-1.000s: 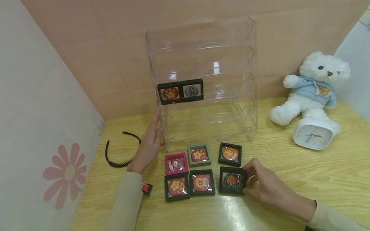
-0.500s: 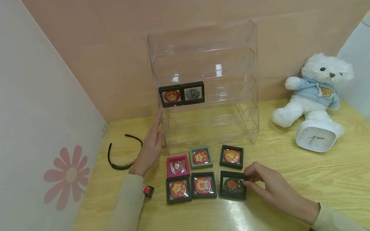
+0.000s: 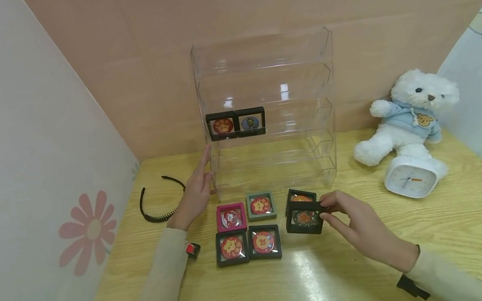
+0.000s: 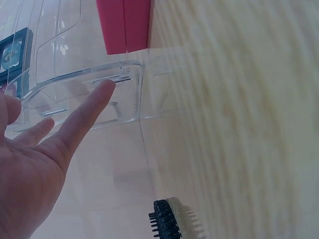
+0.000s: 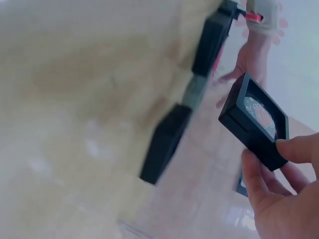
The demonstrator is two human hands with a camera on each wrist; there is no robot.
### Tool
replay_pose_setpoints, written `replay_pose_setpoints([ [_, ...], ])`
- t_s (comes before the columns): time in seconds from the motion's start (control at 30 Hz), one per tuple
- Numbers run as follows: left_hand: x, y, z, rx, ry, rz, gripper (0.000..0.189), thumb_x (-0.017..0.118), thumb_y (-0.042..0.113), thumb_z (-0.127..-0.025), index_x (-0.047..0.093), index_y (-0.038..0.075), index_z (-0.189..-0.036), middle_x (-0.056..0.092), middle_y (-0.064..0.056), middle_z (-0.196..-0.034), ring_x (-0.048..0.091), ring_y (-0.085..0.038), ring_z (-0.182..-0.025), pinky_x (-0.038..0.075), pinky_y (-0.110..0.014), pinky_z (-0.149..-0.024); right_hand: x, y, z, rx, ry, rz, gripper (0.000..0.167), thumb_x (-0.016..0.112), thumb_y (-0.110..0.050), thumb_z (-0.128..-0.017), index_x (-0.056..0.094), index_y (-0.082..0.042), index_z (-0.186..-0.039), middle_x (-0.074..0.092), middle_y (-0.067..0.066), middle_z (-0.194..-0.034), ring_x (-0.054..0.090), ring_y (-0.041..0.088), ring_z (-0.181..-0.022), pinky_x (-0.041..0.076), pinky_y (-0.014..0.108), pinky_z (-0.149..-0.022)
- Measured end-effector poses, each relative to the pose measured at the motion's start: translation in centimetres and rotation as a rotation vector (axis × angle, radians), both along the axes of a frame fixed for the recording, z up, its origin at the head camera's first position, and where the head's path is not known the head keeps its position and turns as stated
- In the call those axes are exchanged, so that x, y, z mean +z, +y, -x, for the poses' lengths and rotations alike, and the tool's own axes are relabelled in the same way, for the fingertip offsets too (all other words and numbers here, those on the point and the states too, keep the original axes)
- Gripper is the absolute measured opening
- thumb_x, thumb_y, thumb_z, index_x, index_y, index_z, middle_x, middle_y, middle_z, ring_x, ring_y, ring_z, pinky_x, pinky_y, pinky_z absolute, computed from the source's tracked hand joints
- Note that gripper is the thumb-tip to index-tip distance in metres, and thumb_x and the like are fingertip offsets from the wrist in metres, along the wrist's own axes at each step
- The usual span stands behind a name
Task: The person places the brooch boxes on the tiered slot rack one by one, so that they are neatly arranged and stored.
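Note:
My right hand (image 3: 361, 228) pinches a small black display frame (image 3: 304, 219) by its right edge, thumb on one face and fingers behind. The frame, with a dark round badge inside, is lifted and tilted up in the head view. It partly covers another black frame with an orange badge (image 3: 299, 196). My left hand (image 3: 194, 196) rests straight-fingered against the left side of a clear tiered acrylic rack (image 3: 286, 99); in the left wrist view one extended finger (image 4: 94, 102) touches its side panel. Two black frames, a red-badge one (image 3: 222, 126) and a blue-badge one (image 3: 250, 122), stand side by side on a middle tier.
In front of the rack lie a pink frame (image 3: 231, 217), a green frame (image 3: 261, 205) and two black frames, left (image 3: 232, 248) and right (image 3: 265, 242). A black headband (image 3: 159, 218) lies left. A white teddy bear (image 3: 412, 114) and a white clock (image 3: 410, 177) stand right.
My right hand has tilted the black frame up from the table and lifted it away, over the orange-badge frame. The left hand has stayed against the rack. The head view has shifted slightly.

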State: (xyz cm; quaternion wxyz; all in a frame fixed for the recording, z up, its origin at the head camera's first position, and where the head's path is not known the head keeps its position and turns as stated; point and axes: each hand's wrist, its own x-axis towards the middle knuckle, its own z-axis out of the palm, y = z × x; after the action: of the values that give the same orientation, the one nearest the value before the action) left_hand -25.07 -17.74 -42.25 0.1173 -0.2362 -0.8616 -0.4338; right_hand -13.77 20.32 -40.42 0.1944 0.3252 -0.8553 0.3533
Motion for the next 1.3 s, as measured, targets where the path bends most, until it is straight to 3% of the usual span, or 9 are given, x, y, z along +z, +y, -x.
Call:
replay_pose_setpoints([
  [0.27, 0.1, 0.0, 0.0, 0.006, -0.016, -0.008, 0.07, 0.038, 0.009, -0.111, 0.001, 0.037, -0.164, 0.015, 0.001, -0.168, 0.032, -0.031, -0.146, 0.034, -0.06, -0.111, 2.1, 0.2, 2.4, -0.013, 0.07, -0.017, 0.035, 0.076, 0.014, -0.082, 0.06, -0.002, -0.108, 0.065, 0.007, -0.114, 0.069, 0.019, -0.093, 0.052, 0.016, -0.084],
  [0.63, 0.0, 0.0, 0.1, 0.007, -0.007, -0.003, 0.07, 0.038, 0.009, -0.11, 0.001, 0.035, -0.164, 0.014, 0.002, -0.168, 0.032, -0.03, -0.146, 0.033, -0.058, -0.113, 3.9, -0.2, 5.3, -0.042, 0.092, 0.04, 0.028, 0.072, 0.015, -0.086, 0.058, 0.004, -0.108, 0.065, 0.015, -0.117, 0.069, 0.027, -0.096, 0.047, 0.012, -0.09],
  [0.87, -0.1, 0.0, 0.1, 0.002, -0.006, -0.002, 0.07, 0.038, 0.009, -0.111, 0.001, 0.035, -0.164, 0.017, -0.003, -0.167, 0.031, -0.031, -0.147, 0.033, -0.059, -0.112, 5.3, -0.8, 7.6, -0.05, 0.171, 0.057, 0.025, 0.071, 0.013, -0.088, 0.058, 0.007, -0.108, 0.066, 0.018, -0.115, 0.07, 0.03, -0.093, 0.048, 0.015, -0.088],
  [1.17, -0.2, -0.1, 0.2, -0.008, 0.007, 0.001, 0.063, 0.034, 0.023, -0.112, 0.001, 0.035, -0.164, 0.011, 0.004, -0.168, 0.025, -0.028, -0.149, 0.027, -0.057, -0.116, 6.4, -1.2, 10.2, -0.068, 0.172, 0.054, 0.02, 0.068, 0.007, -0.094, 0.057, 0.007, -0.111, 0.065, 0.019, -0.116, 0.07, 0.032, -0.097, 0.054, 0.039, -0.086],
  [1.3, -0.2, -0.1, 0.2, -0.005, 0.011, -0.001, 0.062, 0.033, 0.027, -0.112, 0.001, 0.035, -0.164, 0.012, 0.004, -0.168, 0.026, -0.027, -0.149, 0.028, -0.055, -0.116, 7.0, -1.3, 11.3, -0.073, 0.192, 0.05, 0.021, 0.068, 0.005, -0.094, 0.057, 0.007, -0.112, 0.066, 0.019, -0.114, 0.069, 0.032, -0.096, 0.054, 0.042, -0.085],
])
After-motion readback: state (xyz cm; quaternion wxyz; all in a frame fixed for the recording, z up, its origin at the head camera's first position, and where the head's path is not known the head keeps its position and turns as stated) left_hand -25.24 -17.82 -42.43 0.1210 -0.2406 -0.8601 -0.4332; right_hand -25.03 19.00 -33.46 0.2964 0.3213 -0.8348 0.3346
